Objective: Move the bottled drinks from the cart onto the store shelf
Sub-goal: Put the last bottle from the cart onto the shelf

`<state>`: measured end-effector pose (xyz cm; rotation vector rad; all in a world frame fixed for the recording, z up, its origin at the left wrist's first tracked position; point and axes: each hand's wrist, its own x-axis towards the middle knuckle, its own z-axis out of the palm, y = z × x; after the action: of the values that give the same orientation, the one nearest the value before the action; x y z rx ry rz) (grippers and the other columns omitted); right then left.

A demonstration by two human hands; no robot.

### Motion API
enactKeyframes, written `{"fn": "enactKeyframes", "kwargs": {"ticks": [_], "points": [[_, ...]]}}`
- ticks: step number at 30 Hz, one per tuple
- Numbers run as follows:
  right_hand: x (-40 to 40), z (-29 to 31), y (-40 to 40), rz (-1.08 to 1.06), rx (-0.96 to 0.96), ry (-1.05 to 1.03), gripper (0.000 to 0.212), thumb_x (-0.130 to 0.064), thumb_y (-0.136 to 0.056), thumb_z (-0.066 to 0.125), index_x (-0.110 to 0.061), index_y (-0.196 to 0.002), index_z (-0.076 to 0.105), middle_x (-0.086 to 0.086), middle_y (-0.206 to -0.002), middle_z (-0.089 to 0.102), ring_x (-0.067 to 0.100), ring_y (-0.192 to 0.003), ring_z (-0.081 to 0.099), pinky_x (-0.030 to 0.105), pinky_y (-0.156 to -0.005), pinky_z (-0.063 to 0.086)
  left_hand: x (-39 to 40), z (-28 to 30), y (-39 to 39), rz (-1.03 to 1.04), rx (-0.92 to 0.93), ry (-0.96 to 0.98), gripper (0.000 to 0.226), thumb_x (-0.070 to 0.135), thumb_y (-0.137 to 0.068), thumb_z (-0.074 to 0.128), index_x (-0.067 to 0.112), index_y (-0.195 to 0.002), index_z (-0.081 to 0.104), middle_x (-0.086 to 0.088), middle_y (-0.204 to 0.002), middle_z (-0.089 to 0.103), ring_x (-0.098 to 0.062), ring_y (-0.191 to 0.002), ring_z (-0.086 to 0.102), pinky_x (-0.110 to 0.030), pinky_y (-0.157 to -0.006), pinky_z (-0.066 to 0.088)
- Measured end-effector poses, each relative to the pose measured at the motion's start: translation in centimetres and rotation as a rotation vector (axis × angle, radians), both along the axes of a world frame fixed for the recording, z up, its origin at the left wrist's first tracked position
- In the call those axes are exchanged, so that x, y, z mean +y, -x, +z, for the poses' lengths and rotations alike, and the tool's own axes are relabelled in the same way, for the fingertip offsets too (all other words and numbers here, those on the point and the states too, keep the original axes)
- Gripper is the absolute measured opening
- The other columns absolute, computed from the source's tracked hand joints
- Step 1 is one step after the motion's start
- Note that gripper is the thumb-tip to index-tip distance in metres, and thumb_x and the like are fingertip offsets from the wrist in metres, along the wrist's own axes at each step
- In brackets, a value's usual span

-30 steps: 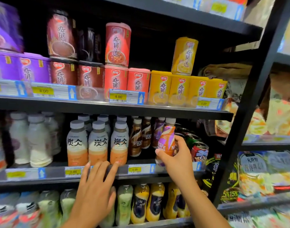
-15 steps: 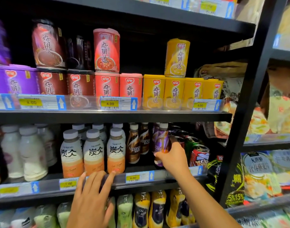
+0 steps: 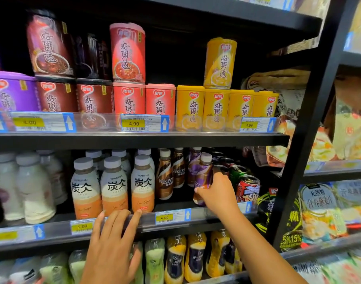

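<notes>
From the head camera, the risk I judge most likely is a knock-on topple. My right hand (image 3: 216,193) is sliding the slim purple plastic coffee bottle with a white cap (image 3: 202,177) into a tight gap on the middle black metal shelf (image 3: 175,221), with the brown coffee bottle of the same shape (image 3: 165,177) just to the grip's left and the red cartoon-printed drink can (image 3: 248,188) just to its right. If the hand swings wide on release, I think the knuckles could clip that can, or the bottle's base could catch the clear price-tag rail along the shelf edge and tip forward. The bottle looks slightly tilted, base near the shelf front; I cannot tell whether it is already resting on the shelf.

The right grip is clenched around the purple bottle's lower body, thumb on the near side, fingers wrapped behind and hidden.

My left hand (image 3: 112,242) holds nothing: fingers straight and spread, tips resting on the shelf's front rail, below the orange-and-white latte bottles (image 3: 114,187). The cart is out of view.
</notes>
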<state>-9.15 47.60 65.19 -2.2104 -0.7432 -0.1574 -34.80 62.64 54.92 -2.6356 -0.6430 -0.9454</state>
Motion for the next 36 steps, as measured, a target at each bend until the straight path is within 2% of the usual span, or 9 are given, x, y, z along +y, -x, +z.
{"fn": "enactKeyframes", "kwargs": {"ticks": [4, 7, 10, 13, 16, 21, 26, 32, 36], "points": [[-0.2, 1.3, 0.4, -0.103, -0.159, 0.04, 0.037, -0.041, -0.088, 0.08, -0.016, -0.1, 0.055, 0.004, -0.105, 0.054, 0.026, -0.1, 0.056, 0.037, -0.073, 0.051, -0.2, -0.1, 0.0, -0.003, -0.002, 0.017, 0.081, 0.045, -0.068, 0.058, 0.011, -0.142, 0.064, -0.013, -0.129, 0.06, -0.038, -0.122, 0.059, -0.066, -0.116, 0.033], [0.0, 1.9, -0.1, -0.14, -0.137, 0.056, 0.044, -0.035, -0.088, 0.079, -0.019, -0.072, 0.042, 0.003, -0.081, 0.055, 0.023, -0.074, 0.055, 0.031, -0.055, 0.04, -0.1, 0.0, 0.0, -0.003, 0.004, 0.021, 0.081, 0.045, -0.069, 0.058, 0.012, -0.142, 0.064, -0.012, -0.13, 0.06, -0.037, -0.123, 0.058, -0.065, -0.117, 0.032], [0.7, 2.1, -1.0, -0.124, -0.058, 0.013, 0.041, -0.022, -0.086, 0.078, -0.015, -0.061, 0.046, 0.002, -0.063, 0.054, 0.019, -0.053, 0.05, 0.027, -0.046, 0.036, -0.1, -0.1, 0.1, -0.008, 0.009, 0.025, 0.081, 0.045, -0.069, 0.058, 0.012, -0.143, 0.063, -0.011, -0.131, 0.059, -0.036, -0.125, 0.056, -0.065, -0.117, 0.032], [1.4, 2.3, -1.8, -0.108, -0.052, 0.015, 0.017, -0.024, -0.086, 0.077, -0.011, -0.08, 0.068, 0.004, -0.074, 0.067, 0.025, -0.066, 0.066, 0.033, -0.059, 0.058, 0.1, -0.1, 0.1, -0.011, 0.019, 0.032, 0.082, 0.046, -0.069, 0.058, 0.013, -0.144, 0.062, -0.011, -0.132, 0.059, -0.037, -0.126, 0.057, -0.066, -0.117, 0.032], [2.4, 3.1, -2.8, -0.052, -0.035, 0.022, 0.022, -0.033, -0.087, 0.077, -0.02, -0.101, 0.068, 0.005, -0.092, 0.068, 0.031, -0.082, 0.068, 0.032, -0.071, 0.055, 0.1, 0.0, 0.1, -0.016, 0.013, 0.031, 0.082, 0.046, -0.07, 0.057, 0.013, -0.144, 0.061, -0.01, -0.131, 0.058, -0.036, -0.125, 0.056, -0.066, -0.117, 0.032], [3.9, 3.8, -5.1, -0.016, 0.01, 0.119, 0.022, -0.03, -0.085, 0.077, -0.021, -0.104, 0.07, 0.007, -0.106, 0.077, 0.031, -0.099, 0.073, 0.03, -0.08, 0.055, 0.1, -0.1, 0.0, -0.012, 0.024, 0.037, 0.082, 0.046, -0.07, 0.058, 0.013, -0.145, 0.06, -0.009, -0.133, 0.057, -0.035, -0.127, 0.056, -0.066, -0.118, 0.031], [3.9, 3.1, -6.8, 0.052, 0.141, 0.016, 0.041, -0.011, -0.079, 0.082, -0.016, -0.118, 0.071, 0.011, -0.114, 0.078, 0.037, -0.101, 0.075, 0.053, -0.087, 0.063, 0.2, -0.2, -0.1, -0.012, 0.011, 0.033, 0.082, 0.046, -0.07, 0.057, 0.013, -0.145, 0.059, -0.011, -0.132, 0.058, -0.037, -0.126, 0.057, -0.067, -0.116, 0.032], [3.9, 2.7, -6.6, 0.04, 0.042, 0.006, 0.032, -0.028, -0.077, 0.086, -0.02, -0.105, 0.073, 0.006, -0.102, 0.078, 0.031, -0.097, 0.073, 0.046, -0.09, 0.062, 0.1, -0.3, -0.3, -0.018, -0.025, 0.018, 0.08, 0.043, -0.07, 0.057, 0.011, -0.143, 0.06, -0.012, -0.132, 0.058, -0.038, -0.126, 0.056, -0.066, -0.118, 0.03], [4.0, 3.0, -7.1, 0.072, 0.046, 0.016, 0.029, -0.019, -0.078, 0.085, -0.017, -0.105, 0.074, 0.009, -0.103, 0.079, 0.033, -0.098, 0.073, 0.047, -0.091, 0.062, 0.1, -0.3, -0.3, -0.012, -0.013, 0.024, 0.08, 0.043, -0.07, 0.057, 0.011, -0.143, 0.059, -0.012, -0.132, 0.058, -0.038, -0.126, 0.056, -0.066, -0.118, 0.029]]}}
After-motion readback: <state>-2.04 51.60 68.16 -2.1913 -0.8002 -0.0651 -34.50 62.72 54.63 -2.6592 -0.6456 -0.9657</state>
